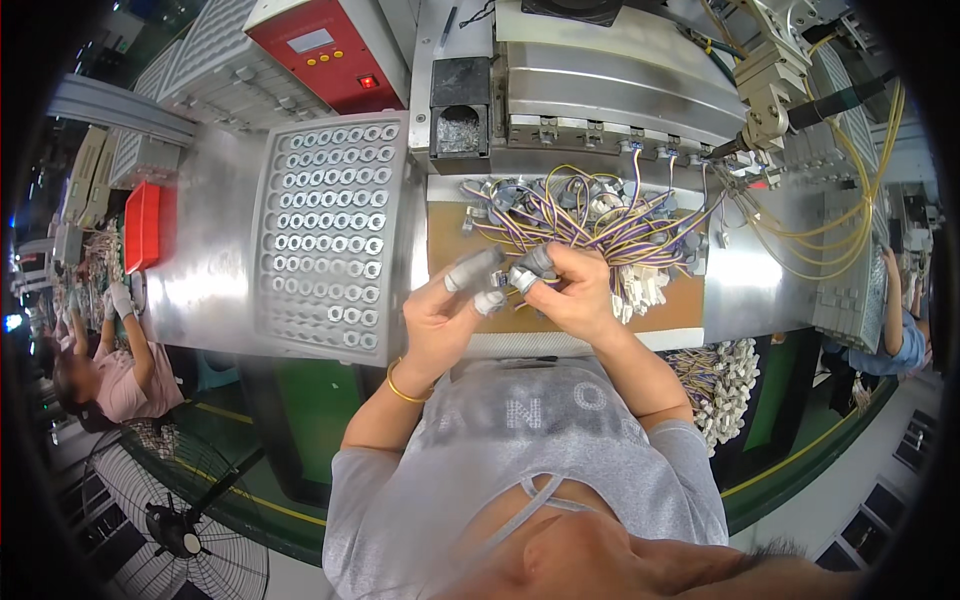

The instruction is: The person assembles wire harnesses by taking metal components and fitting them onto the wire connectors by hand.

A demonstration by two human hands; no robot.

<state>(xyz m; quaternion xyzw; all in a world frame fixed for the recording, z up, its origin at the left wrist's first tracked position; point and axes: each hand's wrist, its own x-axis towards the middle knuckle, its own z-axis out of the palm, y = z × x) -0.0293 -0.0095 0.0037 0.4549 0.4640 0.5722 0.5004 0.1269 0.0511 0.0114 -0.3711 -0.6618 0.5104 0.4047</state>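
Over the front of the brown work mat [450, 240], my left hand [440, 312] has thumb and forefinger apart, pale covers on their tips. The forefinger is a little blurred. Close beside it, my right hand [575, 295], also with covered fingertips, is pinched; a small dark bluish piece shows at its tips, too small to name. Behind both hands lies a bundle of purple and yellow wires [590, 225] with white connectors [640, 288] at its near right end. A few wires run up to small blue-and-white parts on the metal fixture [620, 90] behind.
Left of the mat stands a grey tray [262, 290] with rows of round metal-looking parts. A black box [460, 75], a red-fronted device [325, 50] and a red bin [143, 225] are farther back or left. Yellow tubes [880, 200] hang at right. People work on both sides.
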